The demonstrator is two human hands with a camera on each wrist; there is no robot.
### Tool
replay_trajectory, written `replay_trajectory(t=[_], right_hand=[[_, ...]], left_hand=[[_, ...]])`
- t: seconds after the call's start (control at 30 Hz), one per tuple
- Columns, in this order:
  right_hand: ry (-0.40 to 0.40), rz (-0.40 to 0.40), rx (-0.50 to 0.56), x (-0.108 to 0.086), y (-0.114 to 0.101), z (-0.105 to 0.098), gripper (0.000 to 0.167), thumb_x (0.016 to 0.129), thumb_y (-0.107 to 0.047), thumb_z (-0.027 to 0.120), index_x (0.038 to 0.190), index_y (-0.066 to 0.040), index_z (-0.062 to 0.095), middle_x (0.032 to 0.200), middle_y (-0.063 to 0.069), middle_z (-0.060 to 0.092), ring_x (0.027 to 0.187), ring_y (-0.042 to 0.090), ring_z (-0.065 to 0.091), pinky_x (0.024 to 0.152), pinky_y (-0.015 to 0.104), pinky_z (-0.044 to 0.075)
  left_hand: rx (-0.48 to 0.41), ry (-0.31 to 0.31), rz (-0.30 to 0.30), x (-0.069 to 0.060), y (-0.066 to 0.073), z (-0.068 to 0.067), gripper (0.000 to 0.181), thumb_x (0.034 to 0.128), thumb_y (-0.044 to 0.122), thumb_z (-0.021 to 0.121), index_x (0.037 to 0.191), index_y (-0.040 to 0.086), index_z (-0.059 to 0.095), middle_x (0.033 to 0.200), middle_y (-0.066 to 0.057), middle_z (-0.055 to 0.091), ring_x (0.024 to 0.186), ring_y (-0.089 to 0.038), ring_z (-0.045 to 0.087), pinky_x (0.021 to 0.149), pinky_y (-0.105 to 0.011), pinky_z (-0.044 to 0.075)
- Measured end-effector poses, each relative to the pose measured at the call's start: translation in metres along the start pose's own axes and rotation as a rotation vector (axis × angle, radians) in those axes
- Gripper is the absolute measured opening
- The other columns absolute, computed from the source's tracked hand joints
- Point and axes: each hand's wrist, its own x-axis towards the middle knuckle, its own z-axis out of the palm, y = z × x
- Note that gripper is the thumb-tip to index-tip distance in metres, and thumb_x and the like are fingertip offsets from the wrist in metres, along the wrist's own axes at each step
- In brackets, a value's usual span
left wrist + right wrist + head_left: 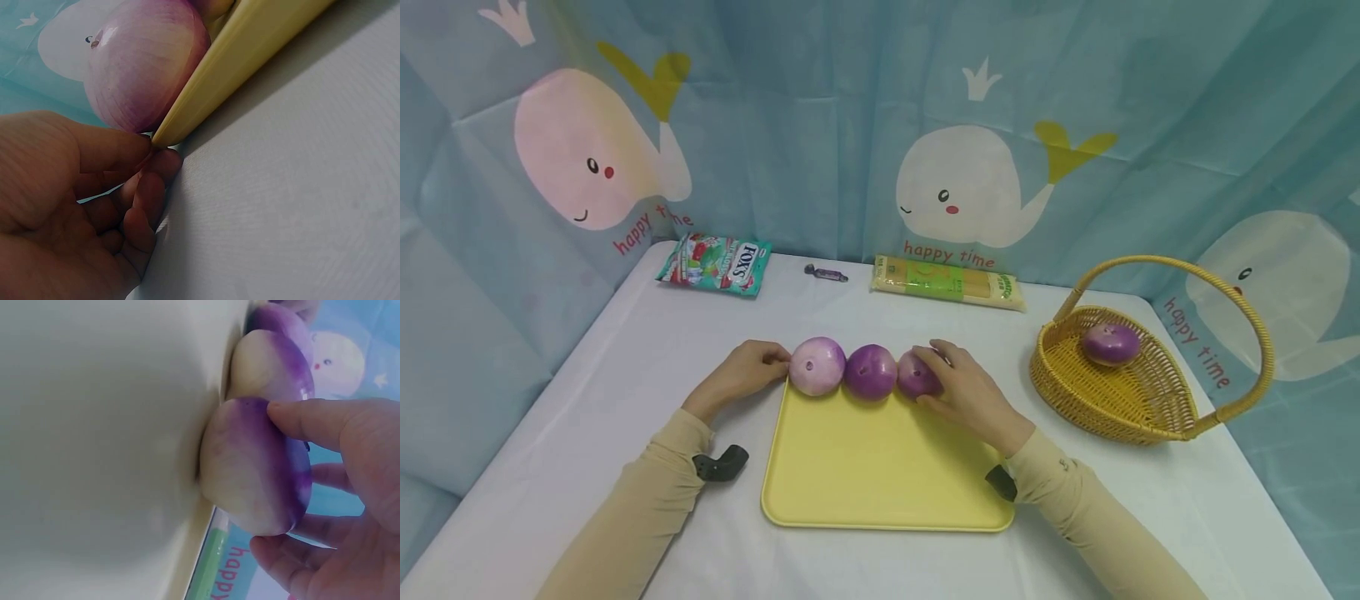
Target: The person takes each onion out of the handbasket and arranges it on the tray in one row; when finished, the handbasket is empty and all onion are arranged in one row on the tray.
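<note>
Along the far edge of the tray (887, 467), the pale onion (817, 367), the middle onion (870, 372) and the right onion (913, 379) are set side by side at 11, 12 and 1 o'clock from the tray's middle. The grip of the right hand (973, 387) is clamped on the right onion, the thumb and the fingers being placed on opposite sides. At 10 o'clock, the tray's far corner is pinched by the left hand (741, 373), just beside the pale onion. A 4th onion (1111, 344) is contained in the basket (1078, 417) at 2 o'clock, towards the basket's far side. Farther off on the tabletop (722, 533), a bag (715, 265) is seen between 10 and 11, a candy (827, 274) at 11 and a noodle pack (947, 282) at 1 o'clock. The tabletop is backed by a whale-printed curtain (820, 150).
</note>
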Motion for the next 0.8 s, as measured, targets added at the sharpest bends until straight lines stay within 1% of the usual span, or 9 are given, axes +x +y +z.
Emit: replay_trajectory(t=[0.17,0.33,0.43,0.5,0.6,0.67,0.73,0.8], right_hand=[[-0.005,0.007,-0.009,-0.001,0.002,-0.001,0.071,0.075,-0.027,0.084,0.137,-0.012,0.052,0.139,0.026,0.049,0.124,0.042,0.053,0.102,0.053,0.046],[0.0,-0.002,-0.014,-0.002,0.004,-0.002,0.073,0.075,-0.03,0.084,0.138,-0.013,0.051,0.141,0.027,0.048,0.125,0.043,0.053,0.103,0.054,0.045],[-0.002,0.007,-0.015,-0.003,0.005,-0.005,0.073,0.077,-0.033,0.082,0.139,-0.013,0.051,0.143,0.026,0.047,0.127,0.043,0.051,0.103,0.056,0.044],[-0.005,0.022,-0.02,-0.003,0.007,-0.01,0.071,0.08,-0.034,0.079,0.141,-0.014,0.05,0.144,0.025,0.046,0.128,0.043,0.05,0.104,0.056,0.043],[0.031,0.048,-0.035,-0.005,0.014,-0.023,0.064,0.084,-0.033,0.075,0.139,-0.011,0.051,0.144,0.024,0.047,0.129,0.043,0.049,0.104,0.057,0.043],[0.069,0.079,-0.038,-0.007,0.023,-0.037,0.055,0.087,-0.03,0.072,0.134,-0.007,0.055,0.141,0.024,0.05,0.128,0.043,0.05,0.104,0.057,0.042],[0.117,0.133,-0.044,-0.01,0.036,-0.054,0.044,0.089,-0.025,0.069,0.126,-0.004,0.061,0.134,0.024,0.056,0.124,0.042,0.052,0.102,0.057,0.043],[0.141,0.213,-0.043,-0.014,0.051,-0.074,0.033,0.091,-0.021,0.066,0.118,-0.002,0.065,0.126,0.023,0.061,0.116,0.041,0.056,0.098,0.057,0.044]], left_hand=[[0.0,-0.001,0.002,0.001,0.0,0.0,0.024,0.0935,0.017,0.057,0.107,0.001,0.069,0.099,-0.013,0.069,0.095,-0.025,0.058,0.094,-0.048,0.047],[0.003,0.004,0.008,0.0,0.0,0.0,0.023,0.093,0.015,0.057,0.105,0.001,0.07,0.097,-0.013,0.069,0.093,-0.024,0.057,0.09,-0.043,0.047],[0.005,0.005,0.009,-0.001,0.0,0.0,0.022,0.0928,0.015,0.057,0.105,0.001,0.07,0.097,-0.013,0.069,0.092,-0.024,0.057,0.089,-0.043,0.047],[0.005,0.003,0.007,-0.001,0.0,-0.001,0.023,0.0928,0.015,0.057,0.105,0.001,0.07,0.097,-0.013,0.068,0.092,-0.024,0.057,0.089,-0.043,0.047],[0.002,0.001,0.005,-0.001,0.0,0.0,0.023,0.0928,0.015,0.057,0.105,0.001,0.07,0.097,-0.013,0.068,0.093,-0.024,0.057,0.089,-0.044,0.047],[0.004,0.002,0.007,-0.001,0.0,0.0,0.023,0.093,0.016,0.057,0.106,0.001,0.07,0.098,-0.013,0.069,0.093,-0.024,0.057,0.09,-0.044,0.047],[0.002,0.003,0.009,-0.001,0.0,0.0,0.023,0.0931,0.016,0.057,0.106,0.001,0.07,0.099,-0.014,0.069,0.094,-0.025,0.057,0.091,-0.045,0.047],[0.001,0.002,0.011,-0.001,0.001,-0.001,0.023,0.0931,0.016,0.057,0.106,0.001,0.07,0.099,-0.014,0.069,0.094,-0.025,0.058,0.092,-0.046,0.048]])
